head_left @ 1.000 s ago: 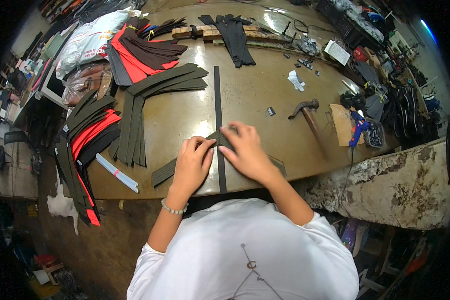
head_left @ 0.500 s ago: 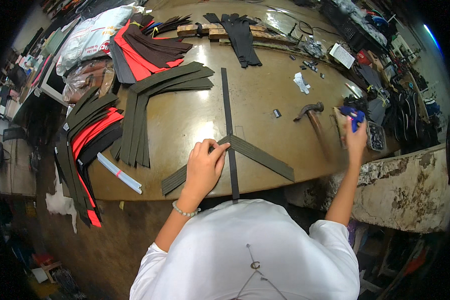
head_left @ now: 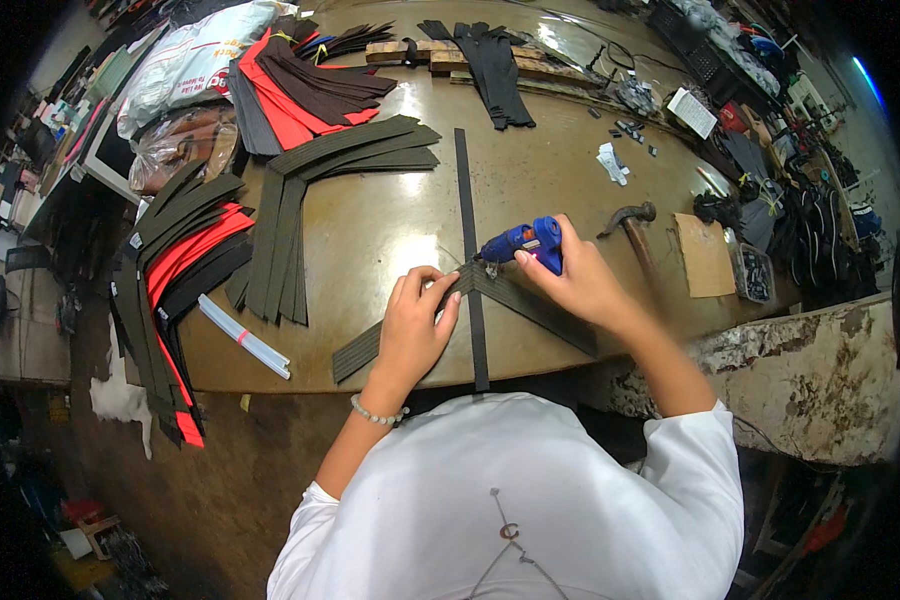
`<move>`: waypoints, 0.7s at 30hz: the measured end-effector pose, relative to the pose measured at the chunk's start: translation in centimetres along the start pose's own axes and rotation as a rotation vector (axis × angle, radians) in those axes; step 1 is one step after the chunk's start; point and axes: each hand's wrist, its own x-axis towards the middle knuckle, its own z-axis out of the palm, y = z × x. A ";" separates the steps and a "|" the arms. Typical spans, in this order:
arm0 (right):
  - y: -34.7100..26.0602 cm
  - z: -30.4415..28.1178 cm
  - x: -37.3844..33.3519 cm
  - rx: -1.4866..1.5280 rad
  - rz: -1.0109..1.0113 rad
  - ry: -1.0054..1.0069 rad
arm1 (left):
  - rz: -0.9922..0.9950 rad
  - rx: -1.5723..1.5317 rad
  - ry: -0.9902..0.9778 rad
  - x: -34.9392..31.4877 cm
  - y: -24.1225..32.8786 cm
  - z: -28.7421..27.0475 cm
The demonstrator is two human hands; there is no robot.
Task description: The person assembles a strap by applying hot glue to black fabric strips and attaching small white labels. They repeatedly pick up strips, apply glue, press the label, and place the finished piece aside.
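A blue hot glue gun (head_left: 532,243) is gripped in my right hand (head_left: 582,282). Its nozzle points left and sits at the peak of a bent dark olive ribbed strip (head_left: 535,310). Thumb and fingertips of my left hand (head_left: 415,325) pinch that strip just left of the peak, and the hand covers part of its left arm. Beneath the peak runs a straight narrow black strip (head_left: 466,190), lying on the table from far to near. Fine glue strands show near the nozzle.
Bundles of olive strips (head_left: 290,220) and red strips (head_left: 185,250) lie left, with pale glue sticks (head_left: 245,335) nearer me. To the right are a hammer (head_left: 632,222), cardboard (head_left: 705,258) and a clear box of small dark pieces (head_left: 753,275). Black strips (head_left: 492,80) rest on wooden planks at the back.
My right hand has brought the glue gun from the cardboard at the right to the olive strip's peak. My left hand stays on the strip.
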 end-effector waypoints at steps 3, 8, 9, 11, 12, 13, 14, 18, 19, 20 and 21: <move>-0.1 0.3 -0.1 -0.055 0.000 0.020 | 0.004 0.008 -0.006 0.1 0.0 0.0; -0.6 0.4 -2.0 -0.064 0.003 -0.024 | -0.010 -0.006 -0.006 0.0 -0.1 0.1; -0.7 0.3 -2.5 -0.069 0.013 -0.044 | -0.001 -0.006 0.004 0.0 -0.1 0.2; -0.9 0.1 -3.4 -0.042 0.015 -0.088 | 0.021 0.004 0.020 0.0 -0.1 0.3; -1.0 0.0 -3.7 -0.027 0.017 -0.130 | 0.033 0.014 0.026 0.0 -0.2 0.3; -1.0 -0.2 -4.0 -0.018 0.034 -0.183 | 0.045 0.025 0.032 0.0 -0.1 0.3; -1.0 -0.5 -4.2 0.138 0.064 -0.260 | 0.037 0.028 0.031 -0.1 -0.1 0.3; 0.8 -3.0 -5.0 0.605 0.149 0.163 | -0.056 -0.034 0.012 -0.2 0.3 0.1; 2.1 -4.1 -4.9 0.669 0.099 0.280 | -0.102 -0.060 -0.008 -0.1 0.3 0.1; 3.7 -5.2 -4.9 0.694 0.067 0.390 | -0.165 -0.118 -0.011 -0.2 0.4 0.0; 5.7 -6.7 -5.4 0.708 0.053 0.475 | -0.127 -0.099 0.005 -0.2 0.4 0.0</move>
